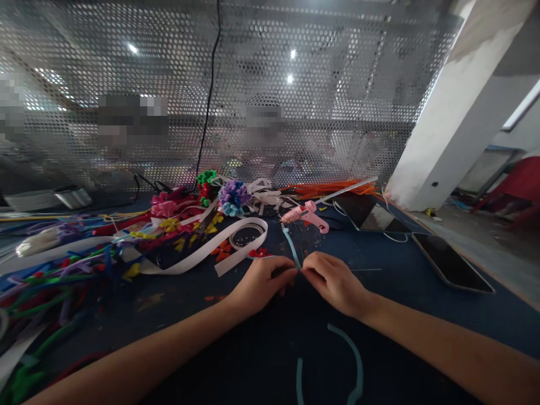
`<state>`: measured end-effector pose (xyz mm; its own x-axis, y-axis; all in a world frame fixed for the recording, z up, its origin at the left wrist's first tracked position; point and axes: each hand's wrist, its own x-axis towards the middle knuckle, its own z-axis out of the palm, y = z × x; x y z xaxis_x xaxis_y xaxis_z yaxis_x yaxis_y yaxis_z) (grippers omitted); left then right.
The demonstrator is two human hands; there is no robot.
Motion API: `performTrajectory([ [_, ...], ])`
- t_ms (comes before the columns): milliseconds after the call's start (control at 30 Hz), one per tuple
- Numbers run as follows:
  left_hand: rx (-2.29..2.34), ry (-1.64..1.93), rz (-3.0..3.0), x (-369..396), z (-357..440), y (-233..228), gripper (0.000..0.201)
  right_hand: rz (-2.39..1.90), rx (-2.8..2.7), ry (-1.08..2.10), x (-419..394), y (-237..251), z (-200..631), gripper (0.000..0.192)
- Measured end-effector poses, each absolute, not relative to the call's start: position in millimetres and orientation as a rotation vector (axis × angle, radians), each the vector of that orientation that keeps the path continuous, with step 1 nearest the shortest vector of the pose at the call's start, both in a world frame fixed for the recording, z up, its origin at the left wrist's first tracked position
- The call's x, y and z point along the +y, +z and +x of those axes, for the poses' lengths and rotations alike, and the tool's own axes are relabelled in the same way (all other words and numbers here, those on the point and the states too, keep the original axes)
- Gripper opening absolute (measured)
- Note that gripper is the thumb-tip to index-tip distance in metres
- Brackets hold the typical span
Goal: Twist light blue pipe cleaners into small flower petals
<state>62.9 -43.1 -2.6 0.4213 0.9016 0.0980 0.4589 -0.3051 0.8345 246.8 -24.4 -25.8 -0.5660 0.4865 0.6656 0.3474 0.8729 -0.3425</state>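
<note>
Near the frame's centre, the left hand [261,281] and right hand [335,281] pinch the near end of a blue strip [291,246] between their fingers. A glue gun [307,213] lies just beyond, on the counter [236,354].

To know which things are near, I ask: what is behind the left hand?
Behind the left hand, a red piece and white ribbon show. Anything directly under the hand is covered.

Lt-blue pipe cleaner [291,244], sl. curved, held
</note>
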Motion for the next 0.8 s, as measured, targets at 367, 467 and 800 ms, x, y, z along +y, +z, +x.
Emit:
performTrajectory([
  [367, 1.242, 0.795, 2.063, -46.4, 63.6, 2.7, 0.016, -0.666, -2.274, 0.247, -27.3, -26.3, 244.3, 0.022],
  [467, 1.261, 0.825, 2.189, -47.0, 64.2, 3.6, 0.014, -0.68, -2.274, 0.252, -27.0, -26.8, 244.3, 0.025],
  [800, 1.293, 0.858, 2.311, -50.1, 65.4, 2.2, 0.009, -0.7, -2.315, 0.289, -25.4, -27.6, 244.9, 0.019],
])
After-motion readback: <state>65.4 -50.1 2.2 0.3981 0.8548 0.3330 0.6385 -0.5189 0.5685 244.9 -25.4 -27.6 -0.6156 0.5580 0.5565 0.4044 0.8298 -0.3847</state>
